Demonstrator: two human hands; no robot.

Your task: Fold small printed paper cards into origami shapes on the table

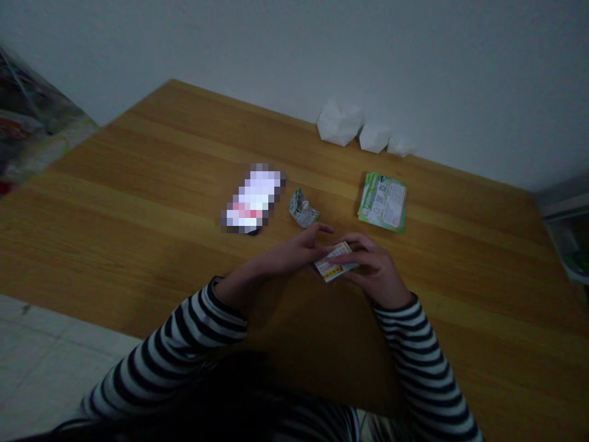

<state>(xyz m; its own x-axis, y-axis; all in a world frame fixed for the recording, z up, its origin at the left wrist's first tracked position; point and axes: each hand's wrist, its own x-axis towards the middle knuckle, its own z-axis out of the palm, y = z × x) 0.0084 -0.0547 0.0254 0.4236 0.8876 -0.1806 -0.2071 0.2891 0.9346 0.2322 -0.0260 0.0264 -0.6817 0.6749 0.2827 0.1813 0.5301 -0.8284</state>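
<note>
Both my hands meet over the middle of the wooden table (138, 184) around a small folded printed paper (335, 263). My right hand (375, 270) curls round the paper's right side and grips it. My left hand (294, 252) comes in from the left, its fingers stretched onto the paper's left edge. Just beyond my left fingers lies a small folded paper shape (302, 209) with dark print.
A stack of green printed leaflets (383, 201) lies to the back right. A blurred-out flat object (253, 198) lies to the back left. Three white crumpled paper pieces (340, 121) sit against the wall. A plastic bin (568, 224) stands at the right edge.
</note>
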